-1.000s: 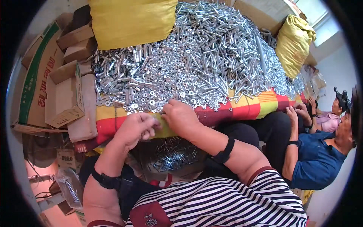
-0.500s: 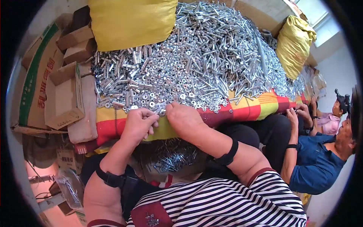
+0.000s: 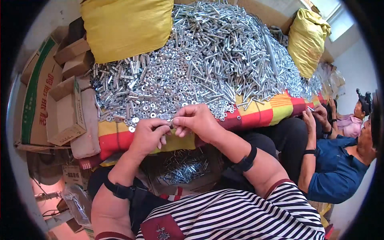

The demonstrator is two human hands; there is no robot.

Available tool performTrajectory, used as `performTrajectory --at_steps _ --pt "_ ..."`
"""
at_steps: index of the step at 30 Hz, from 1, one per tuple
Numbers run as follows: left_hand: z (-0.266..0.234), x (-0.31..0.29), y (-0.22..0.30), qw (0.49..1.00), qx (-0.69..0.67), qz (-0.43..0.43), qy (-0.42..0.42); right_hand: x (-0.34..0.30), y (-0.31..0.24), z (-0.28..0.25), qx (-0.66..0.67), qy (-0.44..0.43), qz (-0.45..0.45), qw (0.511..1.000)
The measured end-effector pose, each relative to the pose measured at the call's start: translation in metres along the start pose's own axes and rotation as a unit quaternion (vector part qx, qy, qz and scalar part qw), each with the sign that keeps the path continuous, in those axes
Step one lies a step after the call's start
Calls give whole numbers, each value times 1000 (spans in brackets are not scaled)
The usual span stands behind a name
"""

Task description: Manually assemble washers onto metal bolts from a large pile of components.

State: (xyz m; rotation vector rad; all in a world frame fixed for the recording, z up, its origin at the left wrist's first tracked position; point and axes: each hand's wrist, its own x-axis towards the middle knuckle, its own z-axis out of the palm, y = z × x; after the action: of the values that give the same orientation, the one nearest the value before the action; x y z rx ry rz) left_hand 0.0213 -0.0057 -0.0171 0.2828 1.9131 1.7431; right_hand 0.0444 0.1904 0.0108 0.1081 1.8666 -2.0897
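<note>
At the near edge of the hardware pile (image 3: pixel 192 76), the left hand (image 3: pixel 148 135) and right hand (image 3: pixel 197 121) together pinch a small metal piece (image 3: pixel 171 124), its long axis unclear.

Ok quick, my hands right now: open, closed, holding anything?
Left hand: closed, pinching a small metal piece, exact kind too small to tell.
Right hand: closed in a pinch right beside it; whether it holds anything can't be told.
</note>
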Motion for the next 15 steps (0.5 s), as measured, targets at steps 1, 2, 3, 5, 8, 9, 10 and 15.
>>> performTrajectory --at_steps 1,2,3,5,8,9,10,15 --pt "-1 -1 2 1000 -13 21 10 2 -2 0 30 -12 16 999" --pt "-2 -1 4 999 -26 41 19 4 -3 0 32 -11 16 999" --pt "-4 0 4 999 -25 41 18 7 -5 1 50 -27 22 998" --pt "-8 1 3 996 -51 64 25 16 -7 0 69 -42 26 996" --pt "-8 7 6 985 -81 133 80 35 -9 -2 -322 131 -128 929" --pt "-9 11 5 984 -79 135 80 41 -6 -3 -321 131 -131 929" --pt "-10 17 6 987 -70 117 87 47 -3 -4 -476 185 -209 834" --pt "-3 20 9 993 2 81 80 54 5 1 -634 214 -261 696"
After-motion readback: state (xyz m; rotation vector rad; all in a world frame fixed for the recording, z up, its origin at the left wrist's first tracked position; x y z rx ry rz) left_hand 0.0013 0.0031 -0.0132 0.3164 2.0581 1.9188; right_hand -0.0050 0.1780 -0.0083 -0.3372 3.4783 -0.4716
